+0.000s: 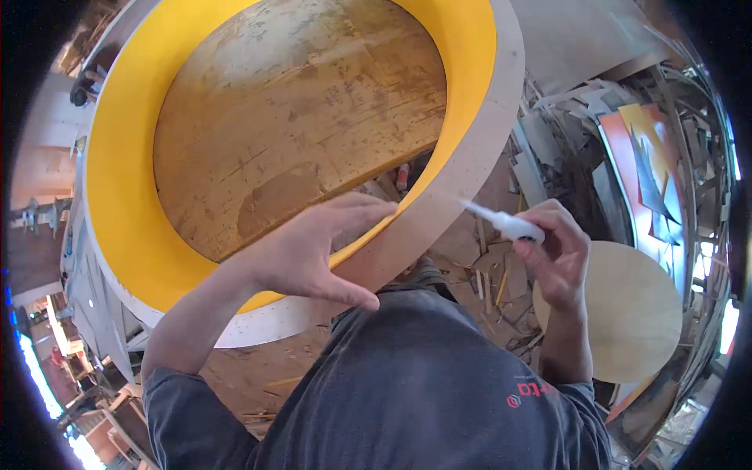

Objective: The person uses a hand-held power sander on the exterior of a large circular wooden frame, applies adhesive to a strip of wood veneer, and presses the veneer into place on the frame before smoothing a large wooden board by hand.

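Note:
A large round ring, yellow inside with a pale outer side, stands tilted on a worn wooden tabletop. My left hand is over the ring's near edge, with its fingers stretched out and the thumb spread apart toward the outer side. I cannot tell whether it presses on the edge. Off to the right, my right hand is closed around a small white bottle with a thin nozzle. The nozzle points left at the ring's outer side, and its tip is blurred.
A round wooden disc is beneath my right forearm. Scrap sheets and offcuts are piled along the right, near an orange and yellow panel. Wood scraps litter the floor. A red-and-white tube shows beyond the tabletop's edge.

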{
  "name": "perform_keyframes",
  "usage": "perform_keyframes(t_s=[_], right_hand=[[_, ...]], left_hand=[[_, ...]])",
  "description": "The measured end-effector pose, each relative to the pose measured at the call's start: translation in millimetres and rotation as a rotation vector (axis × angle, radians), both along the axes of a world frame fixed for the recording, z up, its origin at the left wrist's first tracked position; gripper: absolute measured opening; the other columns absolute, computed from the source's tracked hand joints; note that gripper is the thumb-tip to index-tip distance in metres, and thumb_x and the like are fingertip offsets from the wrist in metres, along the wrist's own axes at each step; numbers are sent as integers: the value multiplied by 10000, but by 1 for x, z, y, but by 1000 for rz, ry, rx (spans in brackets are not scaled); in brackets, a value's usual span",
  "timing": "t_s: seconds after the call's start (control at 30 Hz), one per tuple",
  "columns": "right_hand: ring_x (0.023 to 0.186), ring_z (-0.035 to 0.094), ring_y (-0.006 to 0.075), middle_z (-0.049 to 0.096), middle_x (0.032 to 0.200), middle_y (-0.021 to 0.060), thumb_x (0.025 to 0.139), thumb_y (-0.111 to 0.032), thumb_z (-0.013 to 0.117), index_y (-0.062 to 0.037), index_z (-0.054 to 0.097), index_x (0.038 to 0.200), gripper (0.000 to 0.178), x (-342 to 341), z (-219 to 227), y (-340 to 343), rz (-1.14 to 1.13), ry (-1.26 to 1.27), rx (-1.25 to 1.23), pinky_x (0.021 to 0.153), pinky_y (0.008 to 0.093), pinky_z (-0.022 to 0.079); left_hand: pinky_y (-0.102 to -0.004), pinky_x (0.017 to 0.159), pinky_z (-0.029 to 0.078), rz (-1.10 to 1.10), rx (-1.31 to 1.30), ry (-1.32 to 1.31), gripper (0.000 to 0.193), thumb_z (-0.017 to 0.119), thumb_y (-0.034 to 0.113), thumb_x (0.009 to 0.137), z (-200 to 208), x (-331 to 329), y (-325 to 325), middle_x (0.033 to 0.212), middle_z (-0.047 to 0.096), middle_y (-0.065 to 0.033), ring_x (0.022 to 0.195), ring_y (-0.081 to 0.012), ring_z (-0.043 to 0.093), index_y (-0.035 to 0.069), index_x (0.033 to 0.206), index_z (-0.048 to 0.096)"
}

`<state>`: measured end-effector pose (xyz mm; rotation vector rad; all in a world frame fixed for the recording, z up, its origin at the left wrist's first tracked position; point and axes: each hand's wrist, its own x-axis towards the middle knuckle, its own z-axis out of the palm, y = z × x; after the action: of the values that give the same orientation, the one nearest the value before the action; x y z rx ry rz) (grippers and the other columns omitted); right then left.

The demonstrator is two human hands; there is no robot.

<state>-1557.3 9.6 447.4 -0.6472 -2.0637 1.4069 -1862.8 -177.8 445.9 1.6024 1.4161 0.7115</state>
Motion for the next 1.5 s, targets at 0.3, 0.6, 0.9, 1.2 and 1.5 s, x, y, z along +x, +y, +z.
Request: perform_keyframes(t_s=[0.3,0.6,0.9,1.2,1.5], right_hand=[[796,638,197,683,907,108,758,-75,814,4,750,1020,281,2,-2,-44,-179,-69,116,693,305,485],[724,638,196,690,842,107,714,-92,804,-5,757,968,272,-10,13,-74,-300,-130,193,651,309,483],[731,639,185,685,835,95,724,-50,795,-5,755,956,240,-23,22,-79,-316,-182,237,643,292,476],[716,648,196,680,829,99,724,-59,797,-7,753,950,236,-24,27,-74,-285,-201,294,636,296,492],[708,661,204,688,828,107,710,-57,801,-8,750,939,239,-27,33,-71,-273,-228,343,634,307,510]], left_hand=[[-419,1191,400,102,-71,-251,914,912,266,794,-24,11,-3,1567,456,-147,1433,-271,463,65,1564,461],[-434,1193,379,26,-77,-419,869,838,357,877,-47,1,-6,1599,411,-146,1473,-276,409,91,1594,426],[-460,1234,314,-3,-19,-447,775,795,341,919,-52,0,-6,1577,408,-180,1476,-316,392,85,1572,464],[-465,1224,329,-16,67,-414,748,804,318,909,-62,-1,-6,1558,426,-177,1449,-309,425,106,1557,495],[-487,1220,306,-23,71,-405,764,813,338,899,-60,-2,-4,1570,437,-216,1464,-351,418,82,1548,505]])
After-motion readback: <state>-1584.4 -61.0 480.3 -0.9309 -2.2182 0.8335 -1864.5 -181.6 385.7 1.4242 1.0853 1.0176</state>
